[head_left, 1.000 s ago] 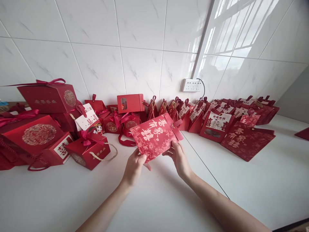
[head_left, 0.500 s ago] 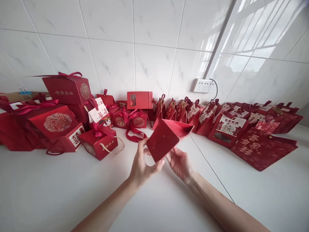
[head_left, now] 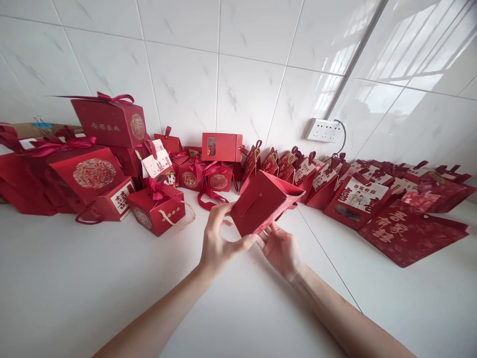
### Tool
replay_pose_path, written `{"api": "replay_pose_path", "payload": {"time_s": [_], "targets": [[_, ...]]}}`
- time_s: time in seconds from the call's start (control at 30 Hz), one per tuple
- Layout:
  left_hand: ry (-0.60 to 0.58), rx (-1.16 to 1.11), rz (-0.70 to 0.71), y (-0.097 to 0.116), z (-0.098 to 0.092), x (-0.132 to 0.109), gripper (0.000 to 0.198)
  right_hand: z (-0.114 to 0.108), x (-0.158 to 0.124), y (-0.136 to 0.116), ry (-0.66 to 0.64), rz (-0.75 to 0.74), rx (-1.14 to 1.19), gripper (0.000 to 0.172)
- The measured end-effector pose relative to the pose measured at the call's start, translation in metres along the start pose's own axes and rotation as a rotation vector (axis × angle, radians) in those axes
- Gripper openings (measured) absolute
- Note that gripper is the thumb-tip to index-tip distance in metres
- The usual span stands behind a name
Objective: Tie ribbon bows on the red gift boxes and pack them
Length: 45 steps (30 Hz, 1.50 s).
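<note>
A red paper gift box (head_left: pixel 259 204) is held up above the white table between both hands, tilted, its slotted base towards me and its far end open to the right. My left hand (head_left: pixel 219 241) grips the box's left and lower edges, thumb at the bottom corner and fingers partly hidden behind. From below and the right, my right hand (head_left: pixel 281 248) holds the underside, its fingers curled beneath the box; a ring shows on one finger. To the left sits a smaller red box with a rope handle (head_left: pixel 160 211) and a ribbon bow.
Stacked red boxes with ribbons (head_left: pixel 87 169) stand at the left. A windowed red box (head_left: pixel 227 147) lies on others at the back. Red gift bags (head_left: pixel 354 199) line the right side. A white power strip (head_left: pixel 324 130) is on the tiled wall (head_left: pixel 179 79).
The box has turned slightly, so its base faces a little more towards me and its open end shows less. The view has shifted a little; both hands keep hold.
</note>
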<state>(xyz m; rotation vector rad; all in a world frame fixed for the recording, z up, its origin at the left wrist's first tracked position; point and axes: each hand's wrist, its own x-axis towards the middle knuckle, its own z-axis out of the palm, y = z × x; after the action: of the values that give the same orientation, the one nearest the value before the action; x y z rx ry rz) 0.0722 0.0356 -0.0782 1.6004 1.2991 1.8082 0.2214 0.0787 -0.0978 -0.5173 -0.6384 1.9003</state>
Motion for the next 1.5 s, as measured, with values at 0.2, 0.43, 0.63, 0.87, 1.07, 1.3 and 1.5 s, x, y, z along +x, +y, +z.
{"api": "replay_pose_path", "payload": {"time_s": [0.2, 0.43, 0.63, 0.87, 1.07, 1.3, 1.5], "targets": [[0.027, -0.090, -0.409, -0.002, -0.003, 0.009, 0.048, 0.004, -0.001, -0.002, 0.123, -0.166, -0.242, 0.027], [-0.120, -0.138, -0.634, -0.009, -0.001, 0.009, 0.056, 0.001, -0.001, -0.006, 0.326, -0.519, -0.568, 0.042], [-0.390, -0.162, -0.684, -0.006, 0.007, 0.001, 0.061, -0.003, 0.004, -0.016, 0.306, -0.593, -0.562, 0.037], [-0.399, -0.095, -0.575, -0.009, 0.005, 0.000, 0.059, -0.002, 0.006, -0.016, 0.240, -0.558, -0.458, 0.033], [-0.405, -0.058, -0.513, -0.004, 0.005, -0.004, 0.059, -0.006, 0.008, -0.014, 0.270, -0.552, -0.429, 0.036], [-0.378, 0.074, -0.331, -0.013, 0.005, -0.011, 0.079, -0.006, 0.006, -0.012, 0.279, -0.571, -0.395, 0.032], [-0.385, 0.045, -0.303, -0.013, 0.004, -0.009, 0.073, -0.005, 0.005, -0.013, 0.269, -0.567, -0.415, 0.033]]}}
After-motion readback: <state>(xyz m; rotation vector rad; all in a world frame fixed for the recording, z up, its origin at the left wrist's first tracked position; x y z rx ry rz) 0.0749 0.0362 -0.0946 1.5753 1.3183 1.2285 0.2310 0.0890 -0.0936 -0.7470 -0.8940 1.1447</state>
